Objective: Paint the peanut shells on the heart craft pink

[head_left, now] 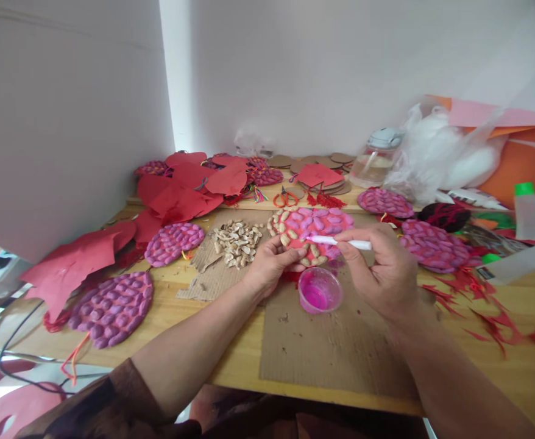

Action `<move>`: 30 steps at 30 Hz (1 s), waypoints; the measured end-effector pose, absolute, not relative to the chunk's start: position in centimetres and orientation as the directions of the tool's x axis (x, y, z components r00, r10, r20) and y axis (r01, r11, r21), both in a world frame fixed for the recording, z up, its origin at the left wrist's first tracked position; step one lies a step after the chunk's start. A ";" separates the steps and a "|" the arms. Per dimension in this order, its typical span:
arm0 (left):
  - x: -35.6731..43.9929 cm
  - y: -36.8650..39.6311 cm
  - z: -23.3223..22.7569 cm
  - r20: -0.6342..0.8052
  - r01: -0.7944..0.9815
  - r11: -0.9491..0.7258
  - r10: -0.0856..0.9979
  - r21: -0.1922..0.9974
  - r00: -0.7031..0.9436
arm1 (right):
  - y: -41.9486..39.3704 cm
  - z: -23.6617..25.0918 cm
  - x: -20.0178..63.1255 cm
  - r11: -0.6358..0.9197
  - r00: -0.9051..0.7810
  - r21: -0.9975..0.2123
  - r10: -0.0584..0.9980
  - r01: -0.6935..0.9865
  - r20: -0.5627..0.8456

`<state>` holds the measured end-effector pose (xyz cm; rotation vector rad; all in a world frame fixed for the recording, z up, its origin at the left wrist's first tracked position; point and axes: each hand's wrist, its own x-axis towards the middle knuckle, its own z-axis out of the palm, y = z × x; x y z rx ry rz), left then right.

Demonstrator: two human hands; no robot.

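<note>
Your left hand (271, 266) pinches the near-left edge of the peanut-covered panel (318, 222), ahead between your hands; your right hand (385, 268) pinches the white-handled tool (361, 244), long axis crosswise, tip leftward over the panel.

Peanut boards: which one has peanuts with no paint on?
The board in the left hand: tan peanuts sit beside its pink ones; peanuts showing on the other boards look purplish.
</note>
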<state>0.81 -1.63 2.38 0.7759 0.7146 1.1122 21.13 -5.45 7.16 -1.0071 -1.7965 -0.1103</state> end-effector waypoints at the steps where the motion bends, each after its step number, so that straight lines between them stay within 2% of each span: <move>1: 0.8 -1.6 2.4 -0.112 -0.498 0.247 0.952 0.831 0.285 | -5.4 7.1 21.2 0.640 -0.122 -0.362 0.583 0.678 0.803; 7: 0.8 -1.6 2.5 -0.107 -0.498 0.242 0.953 0.833 0.285 | -5.3 7.1 21.5 0.612 -0.121 -0.321 0.569 0.723 0.814; 13: 0.8 -1.7 2.0 -0.099 -0.473 0.229 0.954 0.851 0.284 | -5.6 7.4 20.4 0.633 -0.212 -0.147 0.456 0.760 0.865; 30: 1.0 -1.8 2.5 -0.083 -0.467 0.185 0.970 0.865 0.230 | -5.9 7.1 19.7 0.655 -0.231 -0.147 0.455 0.741 0.860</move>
